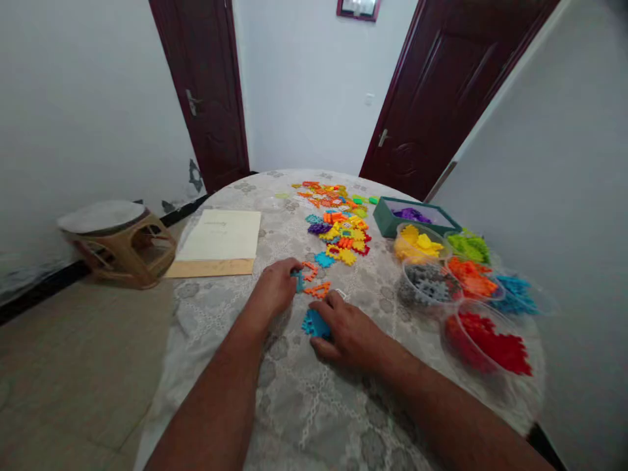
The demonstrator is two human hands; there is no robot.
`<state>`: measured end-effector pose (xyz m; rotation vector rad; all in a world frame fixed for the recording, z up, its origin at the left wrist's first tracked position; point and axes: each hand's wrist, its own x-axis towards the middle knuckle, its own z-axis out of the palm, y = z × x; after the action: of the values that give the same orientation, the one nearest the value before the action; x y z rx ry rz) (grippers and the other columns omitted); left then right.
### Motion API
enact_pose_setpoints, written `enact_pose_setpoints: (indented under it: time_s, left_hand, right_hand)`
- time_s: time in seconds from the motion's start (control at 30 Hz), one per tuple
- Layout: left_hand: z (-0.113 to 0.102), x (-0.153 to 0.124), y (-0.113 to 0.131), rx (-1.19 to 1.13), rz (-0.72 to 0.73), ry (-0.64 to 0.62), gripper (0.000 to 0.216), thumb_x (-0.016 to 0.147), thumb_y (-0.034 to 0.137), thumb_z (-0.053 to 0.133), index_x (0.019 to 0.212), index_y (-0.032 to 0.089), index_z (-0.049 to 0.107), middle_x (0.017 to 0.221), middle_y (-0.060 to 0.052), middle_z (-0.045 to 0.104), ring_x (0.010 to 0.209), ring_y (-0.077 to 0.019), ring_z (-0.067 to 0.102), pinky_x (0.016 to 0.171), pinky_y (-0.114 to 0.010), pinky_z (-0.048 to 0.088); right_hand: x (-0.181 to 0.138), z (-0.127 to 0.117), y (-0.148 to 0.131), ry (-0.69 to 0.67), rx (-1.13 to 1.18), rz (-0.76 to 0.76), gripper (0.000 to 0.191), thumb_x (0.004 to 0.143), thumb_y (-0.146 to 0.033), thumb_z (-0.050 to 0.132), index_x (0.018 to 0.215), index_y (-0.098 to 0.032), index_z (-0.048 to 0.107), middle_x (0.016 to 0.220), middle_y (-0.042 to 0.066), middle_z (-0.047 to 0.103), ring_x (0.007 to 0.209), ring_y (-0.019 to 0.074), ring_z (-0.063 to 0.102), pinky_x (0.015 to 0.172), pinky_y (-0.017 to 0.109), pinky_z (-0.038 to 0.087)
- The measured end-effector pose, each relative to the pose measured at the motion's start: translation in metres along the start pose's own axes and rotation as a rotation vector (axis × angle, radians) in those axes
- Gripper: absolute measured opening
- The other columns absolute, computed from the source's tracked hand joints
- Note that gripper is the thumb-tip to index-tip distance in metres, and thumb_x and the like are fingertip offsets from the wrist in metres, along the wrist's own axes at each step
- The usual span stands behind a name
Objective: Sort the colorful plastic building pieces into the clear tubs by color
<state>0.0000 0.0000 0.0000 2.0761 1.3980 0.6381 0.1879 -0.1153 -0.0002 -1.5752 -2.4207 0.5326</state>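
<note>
My left hand (pixel 277 286) is closed, its fingertips pinching a teal-blue plastic building piece (pixel 299 281). My right hand (pixel 349 329) has its thumb and fingers closed around blue gear-edged plastic pieces (pixel 314 324), low over the tablecloth; their exact number is hidden. Between the hands lie an orange curved piece (pixel 310 270) and an orange triangular piece (pixel 318 290). A small white piece (pixel 339 294) shows just beyond the right fingers.
Mixed colourful pieces (pixel 346 235) are heaped farther back. Along the right stand a green box (pixel 387 222) of purple pieces and several clear tubs, one with red pieces (pixel 495 343), one with grey gears (pixel 429 284). A wooden board (pixel 210 267) with pale paper lies left.
</note>
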Motion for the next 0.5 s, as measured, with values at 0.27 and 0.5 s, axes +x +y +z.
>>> enact_pose_setpoints:
  time_s: [0.27,0.5]
  left_hand:
    - [-0.001,0.0,-0.004,-0.007,-0.016,0.021,0.037,0.089,0.014,0.057,0.121,0.021,0.073,0.109,-0.01,0.078,0.1,-0.0258,0.071,0.092,-0.037,0.052]
    - [0.003,-0.005,0.009,-0.543,-0.087,-0.149,0.031,0.09,0.029,0.061,0.118,0.021,0.072,0.101,-0.008,0.073,0.077,-0.0198,0.069,0.066,-0.03,0.056]
  right_hand:
    - [-0.003,0.005,0.015,0.085,0.078,-0.041,0.056,0.092,-0.026,0.07,0.147,-0.022,0.056,0.128,0.012,0.061,0.107,0.0243,0.063,0.095,0.039,0.053]
    - [0.004,0.016,0.041,0.481,0.141,-0.043,0.06,0.094,-0.034,0.07,0.15,-0.021,0.053,0.135,0.014,0.068,0.121,0.0283,0.067,0.105,0.044,0.055]
